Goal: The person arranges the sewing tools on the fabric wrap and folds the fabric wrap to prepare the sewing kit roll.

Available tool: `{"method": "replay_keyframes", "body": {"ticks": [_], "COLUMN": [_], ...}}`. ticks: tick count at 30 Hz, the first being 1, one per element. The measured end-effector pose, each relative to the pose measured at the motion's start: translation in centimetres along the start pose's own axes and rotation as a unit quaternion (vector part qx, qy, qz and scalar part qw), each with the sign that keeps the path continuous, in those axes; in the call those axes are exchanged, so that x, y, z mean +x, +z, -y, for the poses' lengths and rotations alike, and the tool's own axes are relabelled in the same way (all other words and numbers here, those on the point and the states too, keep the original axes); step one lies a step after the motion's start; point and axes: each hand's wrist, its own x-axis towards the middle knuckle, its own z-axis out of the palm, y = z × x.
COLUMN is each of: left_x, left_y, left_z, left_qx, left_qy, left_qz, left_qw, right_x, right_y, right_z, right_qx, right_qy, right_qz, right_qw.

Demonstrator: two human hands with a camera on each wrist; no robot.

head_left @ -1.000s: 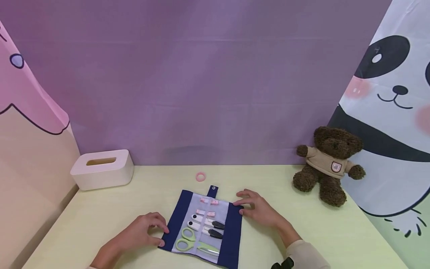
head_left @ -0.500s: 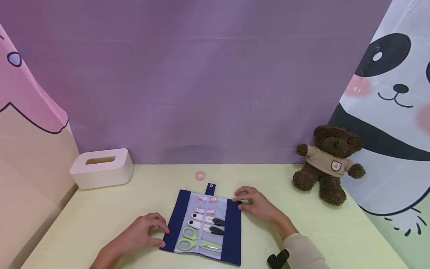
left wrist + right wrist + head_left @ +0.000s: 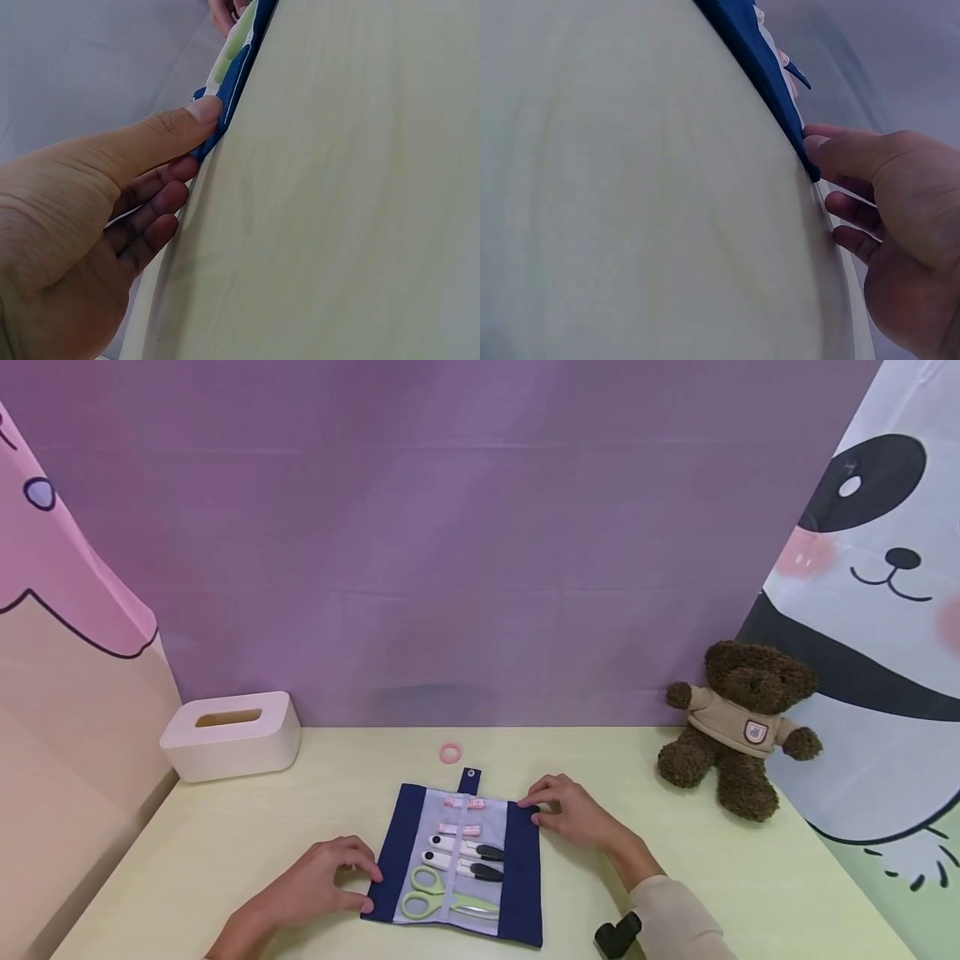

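An unfolded navy fabric case (image 3: 522,877) with a pale lining lies on the table. Under its middle strap sit green-handled scissors (image 3: 423,903), two slim white-and-black tools (image 3: 480,869) and two small pink-and-white pieces (image 3: 459,830). At the lower left edge, my left hand (image 3: 318,881) pinches the fabric; the left wrist view shows the thumb on top of the navy border (image 3: 238,79). My right hand (image 3: 577,814) holds the upper right corner between thumb and forefinger, also seen in the right wrist view along the navy edge (image 3: 761,64).
Behind the case lies a pink ring (image 3: 450,753). A white tissue box (image 3: 232,739) stands at the back left of the pale table (image 3: 360,760). A brown teddy bear (image 3: 738,727) sits at the back right against a panda-printed backdrop (image 3: 885,635).
The case has turned slightly, its right side shifting a little away from me. My right hand has moved slightly with it; the left hand stays at the left edge.
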Motion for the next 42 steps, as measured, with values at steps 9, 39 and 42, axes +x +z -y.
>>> {"method": "replay_keyframes", "body": {"ticks": [9, 39, 42], "left_x": [0.7, 2.4, 2.4], "left_y": [1.1, 4.7, 5.1], "left_z": [-1.4, -6.2, -6.0], "left_qx": [0.01, 0.032, 0.046], "left_qy": [-0.009, -0.087, -0.078], "left_qz": [0.029, 0.108, 0.103], "left_qw": [0.9995, 0.9897, 0.9905], "right_x": [1.2, -6.9, -7.2], "right_y": [-0.4, 2.6, 2.9], "right_z": [-0.9, 6.7, 6.7], "right_qx": [0.003, 0.125, 0.082], "right_qy": [0.015, -0.066, -0.058], "right_qz": [-0.003, 0.046, 0.066], "right_qw": [1.0, 0.989, 0.993]}}
